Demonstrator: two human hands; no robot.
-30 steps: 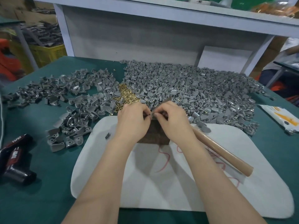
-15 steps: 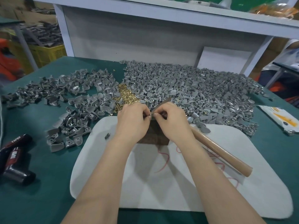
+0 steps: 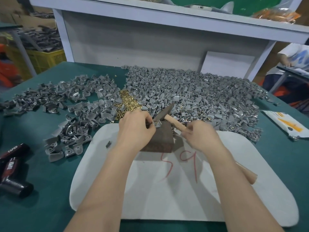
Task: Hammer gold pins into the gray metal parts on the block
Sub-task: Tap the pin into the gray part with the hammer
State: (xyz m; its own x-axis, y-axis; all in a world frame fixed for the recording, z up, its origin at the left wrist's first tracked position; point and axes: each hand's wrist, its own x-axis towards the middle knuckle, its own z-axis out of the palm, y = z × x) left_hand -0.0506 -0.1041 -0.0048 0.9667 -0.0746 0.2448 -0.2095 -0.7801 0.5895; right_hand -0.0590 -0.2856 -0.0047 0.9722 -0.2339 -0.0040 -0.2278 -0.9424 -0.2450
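Mat: the white mat (image 3: pixel 167 198) lies at the tabletop's (image 3: pixel 50 190) near edge and carries the block at its own far edge.
Right hand: the right hand (image 3: pixel 199 134) has its fingers curled round the hammer (image 3: pixel 173 123) handle, high up near the head. This choked grip probably suits short, controlled taps.
Left hand: the left hand (image 3: pixel 135 126) pinches the gray part (image 3: pixel 158 125) against the block's top; the fingertips sit just beside the strike point, so aim matters.
Block: the dark block (image 3: pixel 160 139) sits between both hands.
Pin: a gold pin (image 3: pixel 156 121) seems seated in the part beneath the hammer head; its tilt is too small to tell. Tap lightly and squarely first.
Supply: the pile of gold pins (image 3: pixel 128 102) lies just beyond the left hand, between the gray heaps (image 3: pixel 200 97) spread toward the far edge.
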